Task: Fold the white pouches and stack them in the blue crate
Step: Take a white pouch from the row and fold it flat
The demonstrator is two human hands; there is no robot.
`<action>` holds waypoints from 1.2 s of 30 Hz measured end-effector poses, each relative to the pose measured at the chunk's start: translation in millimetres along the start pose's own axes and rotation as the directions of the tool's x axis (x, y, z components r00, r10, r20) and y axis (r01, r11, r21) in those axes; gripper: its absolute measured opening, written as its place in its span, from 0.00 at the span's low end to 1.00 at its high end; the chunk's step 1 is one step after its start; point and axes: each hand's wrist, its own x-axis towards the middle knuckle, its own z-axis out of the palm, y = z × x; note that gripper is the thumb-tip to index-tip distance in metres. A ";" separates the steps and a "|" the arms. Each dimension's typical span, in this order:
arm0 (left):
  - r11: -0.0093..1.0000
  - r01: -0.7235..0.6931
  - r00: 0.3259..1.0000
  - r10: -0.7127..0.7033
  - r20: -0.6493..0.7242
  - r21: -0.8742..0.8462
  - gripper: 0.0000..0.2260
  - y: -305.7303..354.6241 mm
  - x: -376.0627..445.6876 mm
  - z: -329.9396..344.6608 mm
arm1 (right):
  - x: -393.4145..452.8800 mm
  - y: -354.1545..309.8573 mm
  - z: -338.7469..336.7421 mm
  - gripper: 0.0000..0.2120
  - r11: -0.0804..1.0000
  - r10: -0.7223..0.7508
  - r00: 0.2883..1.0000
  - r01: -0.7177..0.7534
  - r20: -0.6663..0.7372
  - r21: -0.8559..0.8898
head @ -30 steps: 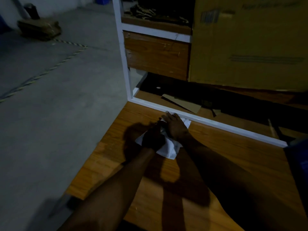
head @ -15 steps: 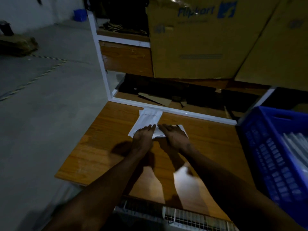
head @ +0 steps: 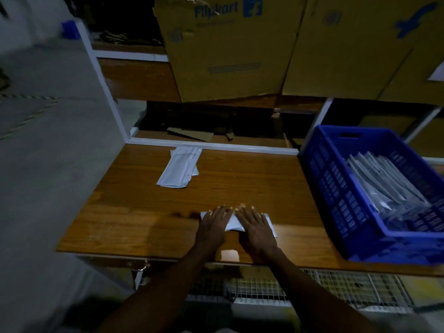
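both hands, left hand [head: 214, 225] and right hand [head: 255, 226], press flat with straight fingers on a white pouch [head: 234, 223] near the desk's [head: 134, 212] front edge; blue crate [head: 341, 200] holding stacked pouches [head: 384, 188] sits at its right edge.

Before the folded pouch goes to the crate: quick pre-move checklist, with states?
1. Both hands on the pouch: ok. Left hand and right hand lie flat on the white pouch.
2. Fold finished and creased: cannot tell, the hands cover most of it.
3. Pouch gripped for lifting: not ok, fingers are straight, pressing only.
4. Room in the blue crate: ok, the stacked pouches sit below the rim.
5. Path to the crate: ok, bare wooden table between.
6. More pouches waiting: ok, unfolded pile at the table's far edge.
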 end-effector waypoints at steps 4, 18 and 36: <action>0.999 0.021 0.997 -0.023 0.067 0.035 0.37 8.9 -11.3 19.2 | -17.7 7.6 21.2 0.36 0.998 0.027 0.998 -0.030 0.055 0.047; 0.991 0.126 0.992 -0.124 0.033 -0.039 0.34 8.6 -19.5 61.0 | -23.4 -2.2 52.9 0.32 0.974 0.147 0.989 -0.146 0.008 0.172; 0.987 0.159 0.987 -0.157 0.036 -0.032 0.29 12.0 -18.4 69.0 | -15.7 -3.5 54.4 0.29 0.979 0.192 0.979 -0.196 0.066 0.057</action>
